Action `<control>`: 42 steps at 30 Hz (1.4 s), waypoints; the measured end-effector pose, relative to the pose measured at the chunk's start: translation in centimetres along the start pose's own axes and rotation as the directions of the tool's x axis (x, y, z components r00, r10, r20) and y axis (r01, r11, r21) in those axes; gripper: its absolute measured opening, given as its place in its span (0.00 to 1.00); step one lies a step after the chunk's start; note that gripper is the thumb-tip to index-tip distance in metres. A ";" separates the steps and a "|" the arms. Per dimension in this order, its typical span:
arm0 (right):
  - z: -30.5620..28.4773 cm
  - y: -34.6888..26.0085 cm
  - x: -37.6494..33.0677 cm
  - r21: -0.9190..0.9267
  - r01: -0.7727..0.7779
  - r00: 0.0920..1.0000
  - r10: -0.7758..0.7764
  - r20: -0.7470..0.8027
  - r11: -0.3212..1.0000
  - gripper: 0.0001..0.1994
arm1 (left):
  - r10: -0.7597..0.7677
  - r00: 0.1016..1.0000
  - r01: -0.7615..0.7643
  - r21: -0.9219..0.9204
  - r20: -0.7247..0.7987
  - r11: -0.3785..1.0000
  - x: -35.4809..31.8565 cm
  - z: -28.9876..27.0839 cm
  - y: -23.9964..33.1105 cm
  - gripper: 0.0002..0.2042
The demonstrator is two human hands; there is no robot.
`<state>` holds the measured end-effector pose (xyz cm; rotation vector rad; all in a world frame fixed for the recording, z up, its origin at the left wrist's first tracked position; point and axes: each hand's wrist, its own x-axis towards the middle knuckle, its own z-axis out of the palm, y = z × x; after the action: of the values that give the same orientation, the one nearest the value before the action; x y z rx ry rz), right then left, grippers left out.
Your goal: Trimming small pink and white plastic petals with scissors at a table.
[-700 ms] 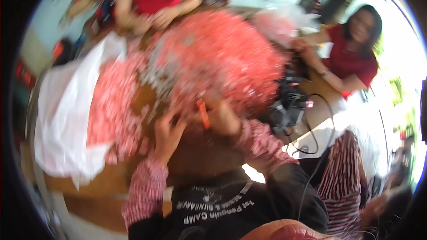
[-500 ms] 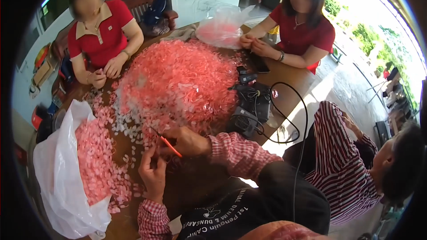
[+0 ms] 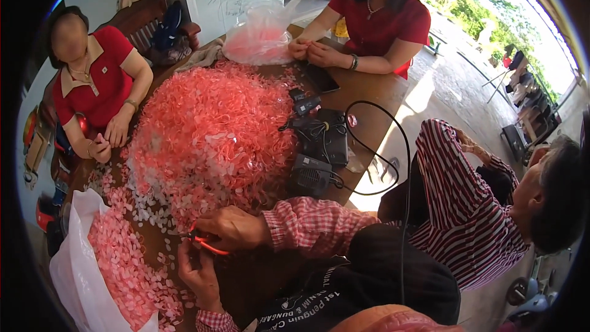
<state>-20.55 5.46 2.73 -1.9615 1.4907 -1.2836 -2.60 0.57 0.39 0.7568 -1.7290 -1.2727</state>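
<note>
My right hand [image 3: 238,229] is closed around small orange-handled scissors [image 3: 212,247], whose handles stand apart. The tips reach toward my left hand [image 3: 200,278], just below. The fingers of that hand are pinched together, and what they grip is too small to make out. Right in front of both hands rises a big heap of pink-red plastic pieces [image 3: 212,129], glossy and stringy. Small pale oval pieces [image 3: 147,212] are scattered along its left foot.
On the left lies a white sack [image 3: 77,258] spilling pink oval pieces [image 3: 120,264]. Black adapters [image 3: 312,172] with a looping cable [image 3: 405,147] sit to the right. A filled clear bag [image 3: 258,40] stands behind. Three people sit around: far left, far right and at my right.
The view has turned, so the scene sits further left and lower. The scissors have swung in my right hand, and their handles now show spread apart. Both hands stay close together.
</note>
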 end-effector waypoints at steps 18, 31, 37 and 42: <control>0.1 0.4 0.1 -0.139 0.095 0.995 -0.092 0.029 0.986 0.12 | -0.012 1.000 0.011 0.045 0.026 0.999 -0.3 -0.6 0.1 0.11; 0.3 0.7 -0.1 -0.198 0.106 0.994 -0.104 0.022 0.974 0.15 | 0.079 0.991 -0.095 0.155 0.105 0.983 0.0 -0.3 1.8 0.10; 0.6 1.2 -0.1 -0.217 0.136 0.990 -0.139 0.002 0.967 0.15 | 0.029 0.996 -0.040 0.146 0.081 0.988 -0.2 -0.2 1.5 0.10; 0.4 0.9 0.1 -0.243 0.217 0.967 -0.242 -0.080 0.945 0.14 | 0.004 1.000 -0.006 0.126 0.017 0.992 -0.3 -0.1 0.9 0.11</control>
<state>-20.70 4.92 1.89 -2.3085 1.5613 -1.3838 -2.34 1.09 1.18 0.8156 -1.8370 -1.1782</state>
